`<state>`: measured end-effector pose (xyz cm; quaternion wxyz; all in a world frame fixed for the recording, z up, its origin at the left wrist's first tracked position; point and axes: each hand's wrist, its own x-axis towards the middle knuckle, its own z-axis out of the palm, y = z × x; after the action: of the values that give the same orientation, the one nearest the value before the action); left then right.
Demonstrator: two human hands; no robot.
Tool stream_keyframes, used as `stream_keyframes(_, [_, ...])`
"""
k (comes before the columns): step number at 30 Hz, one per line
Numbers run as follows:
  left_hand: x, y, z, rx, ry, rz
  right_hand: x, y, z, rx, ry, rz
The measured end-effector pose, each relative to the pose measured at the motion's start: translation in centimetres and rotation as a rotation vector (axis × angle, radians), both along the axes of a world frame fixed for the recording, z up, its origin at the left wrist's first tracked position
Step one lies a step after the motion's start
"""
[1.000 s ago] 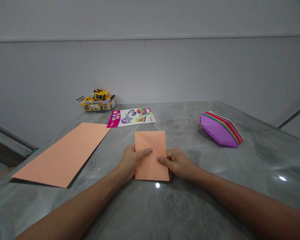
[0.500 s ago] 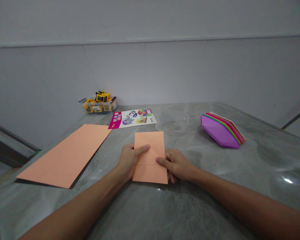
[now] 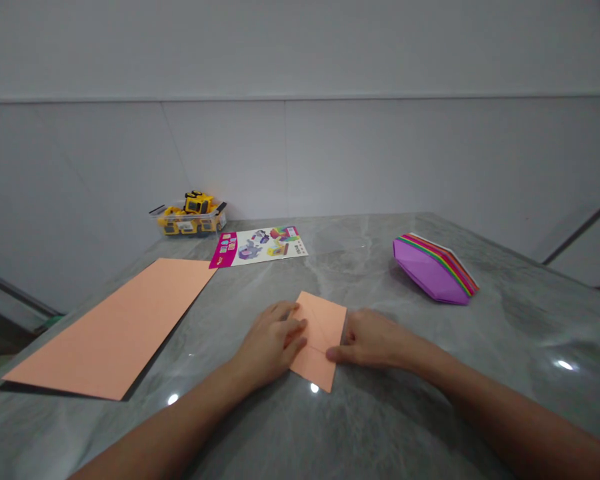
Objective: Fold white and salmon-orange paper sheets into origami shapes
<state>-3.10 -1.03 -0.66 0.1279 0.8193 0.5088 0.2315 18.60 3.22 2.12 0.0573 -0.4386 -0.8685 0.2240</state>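
A small folded sheet of orange paper [image 3: 320, 327] lies turned at an angle on the table in front of me, with crease lines across its face. Along its left edge, the spread fingertips of my left hand [image 3: 267, 340] rest on top of the paper. My right hand [image 3: 367, 339] is closed at the paper's right edge, thumb on the upper face near the lower corner. Its other fingers are curled and partly hidden, seemingly pinching that edge.
A larger orange sheet [image 3: 117, 327] lies to the left. Behind are a printed booklet [image 3: 260, 245] and a clear plastic box of yellow toy vehicles [image 3: 190, 217] near the wall. On the right stands a stack of folded multicoloured paper [image 3: 433, 270], purple in front. The grey table [image 3: 380, 427] has a marbled, shiny top.
The folded paper has gone from upright between both hands to lower and tilted clockwise on the table. My left hand has loosened from gripping to spread fingers on top. The view has shifted slightly.
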Motion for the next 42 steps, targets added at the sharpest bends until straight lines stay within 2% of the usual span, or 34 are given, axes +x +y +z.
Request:
stream_keyframes(2, [0.0,-0.1,0.3,-0.017,0.029,-0.025,0.4,0.2,0.3,0.052,-0.036,0.06])
stream_keyframes(7, [-0.3,-0.1,0.4,-0.089,0.058,-0.046,-0.7,-0.9,0.1,0.182,0.072,0.334])
stream_keyframes(13, [-0.3,-0.1,0.6,-0.152,0.057,-0.049,-2.1,-2.0,-1.4,0.227,0.098,0.189])
stream_keyframes(19, [-0.5,0.1,0.9,-0.179,0.078,-0.058,-2.4,-0.8,-2.4,0.187,0.086,0.136])
stream_keyframes(26, [-0.6,0.0,1.1,-0.177,0.087,-0.076,-3.4,0.2,-2.8,0.262,0.061,0.084])
stream_keyframes(42, [-0.7,0.1,1.4,-0.197,0.089,-0.102,-5.8,6.0,-2.8,0.325,-0.044,0.077])
